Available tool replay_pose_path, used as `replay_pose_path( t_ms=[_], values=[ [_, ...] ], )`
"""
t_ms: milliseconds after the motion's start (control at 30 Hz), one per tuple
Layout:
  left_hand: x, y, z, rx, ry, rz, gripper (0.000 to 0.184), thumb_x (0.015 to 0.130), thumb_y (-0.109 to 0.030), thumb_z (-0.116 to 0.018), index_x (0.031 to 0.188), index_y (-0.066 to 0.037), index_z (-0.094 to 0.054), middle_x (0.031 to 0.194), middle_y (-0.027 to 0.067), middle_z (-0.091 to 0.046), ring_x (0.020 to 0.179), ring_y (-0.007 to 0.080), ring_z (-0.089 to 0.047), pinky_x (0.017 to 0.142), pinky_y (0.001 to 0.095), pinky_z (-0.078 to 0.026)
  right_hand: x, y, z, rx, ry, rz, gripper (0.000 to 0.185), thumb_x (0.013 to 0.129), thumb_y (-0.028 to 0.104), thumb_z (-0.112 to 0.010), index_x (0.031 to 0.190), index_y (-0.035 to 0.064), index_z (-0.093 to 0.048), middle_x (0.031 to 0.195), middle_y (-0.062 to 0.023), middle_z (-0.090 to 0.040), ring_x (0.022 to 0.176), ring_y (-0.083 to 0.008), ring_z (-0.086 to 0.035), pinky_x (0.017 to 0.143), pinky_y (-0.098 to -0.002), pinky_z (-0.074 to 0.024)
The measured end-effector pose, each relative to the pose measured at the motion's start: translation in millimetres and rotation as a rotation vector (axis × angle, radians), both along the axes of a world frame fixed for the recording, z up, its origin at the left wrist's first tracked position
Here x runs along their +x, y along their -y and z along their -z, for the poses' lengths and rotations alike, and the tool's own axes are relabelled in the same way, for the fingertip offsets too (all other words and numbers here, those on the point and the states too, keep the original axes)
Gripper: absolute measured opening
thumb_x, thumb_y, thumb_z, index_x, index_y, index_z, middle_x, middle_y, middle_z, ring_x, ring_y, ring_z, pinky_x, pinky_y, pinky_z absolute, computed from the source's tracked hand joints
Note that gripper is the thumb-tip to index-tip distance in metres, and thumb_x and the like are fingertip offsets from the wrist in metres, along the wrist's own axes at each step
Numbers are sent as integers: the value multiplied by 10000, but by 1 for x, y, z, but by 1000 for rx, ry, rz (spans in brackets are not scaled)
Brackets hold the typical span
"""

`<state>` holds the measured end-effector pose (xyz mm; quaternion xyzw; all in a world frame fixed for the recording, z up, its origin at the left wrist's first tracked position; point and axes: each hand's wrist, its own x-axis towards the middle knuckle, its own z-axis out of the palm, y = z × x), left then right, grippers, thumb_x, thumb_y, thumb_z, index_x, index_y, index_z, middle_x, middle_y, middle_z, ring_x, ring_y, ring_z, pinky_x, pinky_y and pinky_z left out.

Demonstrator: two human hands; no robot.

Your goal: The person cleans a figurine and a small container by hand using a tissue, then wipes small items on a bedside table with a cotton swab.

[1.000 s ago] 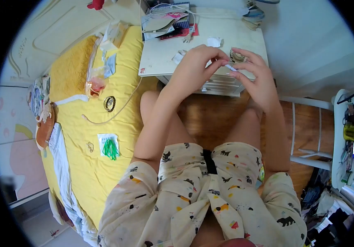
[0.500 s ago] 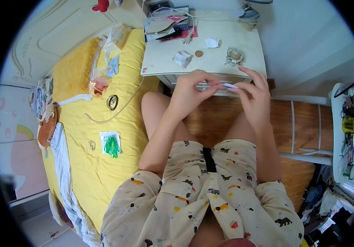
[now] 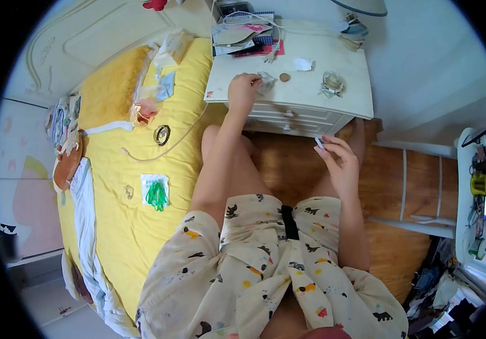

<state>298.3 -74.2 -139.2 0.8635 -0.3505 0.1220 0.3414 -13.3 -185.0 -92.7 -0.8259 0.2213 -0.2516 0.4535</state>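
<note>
My left hand [image 3: 244, 90] is over the white nightstand top [image 3: 230, 93], its thumb and fingers pinched together. The fingertips overlap the left side of a crumpled clear plastic wrapper [image 3: 266, 83]; whether they grip it or hold something small is hidden. My right hand [image 3: 339, 158] is raised over the floor in front of the drawers. Between its thumb and fingers it pinches a small white stick-like piece [image 3: 318, 143] with a dark part near the fingertips. Beside the wrapper lie a round brown disc [image 3: 284, 77] and a white paper piece [image 3: 304, 64].
A coiled wrapped bundle [image 3: 332, 84] and stacked papers [image 3: 243, 37] are on the nightstand. The yellow bed [image 3: 189, 164] on the left carries a cable [image 3: 169, 150], a dark ring-shaped coil [image 3: 162, 135] and green strips on a white packet [image 3: 156, 192]. A white rack [image 3: 466, 226] stands right.
My hands have moved apart from their meeting point. The left went up and left to the wrapper; the right drew down slightly, keeping the white piece. The view shifted slightly.
</note>
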Motion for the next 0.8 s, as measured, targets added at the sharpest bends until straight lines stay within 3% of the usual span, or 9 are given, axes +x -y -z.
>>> replay_pose_path(
  t_ms=[133,233,300,433,500,567,633,667,800],
  values=[
    [0,5,-3,108,119,20,168,796,-180,-700,937,-101,-748,920,105,-700,837,323,-627,778,400,-498,2,1,4,51,2,32,186,862,245,-701,957,89,-738,1090,-17,-693,865,-198,-697,726,-281,-513],
    [-2,2,-5,133,115,36,202,812,-172,-686,997,-109,-737,978,102,-699,866,328,-624,803,400,-494,6,-1,-5,217,-8,11,145,897,80,-662,983,-28,-708,1106,-112,-658,1052,-195,-607,900,-287,-466],
    [-2,-2,-6,96,89,66,216,839,-174,-674,1036,-103,-726,1006,108,-696,898,315,-629,819,389,-492,10,-2,-6,333,61,-59,176,929,105,-625,1009,-35,-696,1121,-121,-654,1057,-197,-608,908,-290,-473],
    [-24,-12,-18,-342,-322,132,187,881,-164,-640,1019,-63,-716,1013,105,-692,934,276,-613,871,368,-458,17,-5,-7,860,103,-160,284,1004,189,-524,1096,-43,-659,1161,-94,-653,1051,-156,-613,935,-283,-477],
    [-75,-18,-43,-469,-519,274,184,886,-153,-644,1011,-35,-710,1005,110,-693,952,251,-615,901,343,-453,20,-10,-9,920,137,-220,275,1005,188,-520,1107,-26,-660,1171,-90,-650,1054,-146,-608,937,-284,-471],
    [-121,-25,-79,-361,-638,397,164,849,-128,-683,984,-42,-719,1003,86,-685,996,216,-607,916,318,-446,21,-15,-10,947,143,-258,270,1004,186,-521,1109,-19,-662,1171,-85,-647,1056,-139,-602,936,-282,-464],
    [-148,-28,-86,-372,-600,430,180,808,-136,-727,961,-42,-728,1057,83,-671,1037,211,-596,928,322,-443,22,-18,-10,935,135,-281,266,1002,183,-526,1104,-20,-664,1162,-77,-646,1058,-134,-594,934,-275,-456],
    [-152,-33,-86,-310,-560,466,173,820,-76,-724,984,-22,-732,1161,71,-636,1083,167,-573,922,298,-456,22,-20,-9,913,140,-298,260,999,179,-531,1100,-19,-665,1151,-72,-646,1052,-132,-593,928,-271,-453],
    [-169,-38,-78,-387,-749,426,166,778,-103,-755,922,-22,-741,1127,110,-639,1050,197,-597,900,310,-474,19,-25,-9,768,170,-335,233,988,159,-550,1077,-22,-666,1103,-53,-638,1017,-124,-588,906,-259,-442]
  ],
)
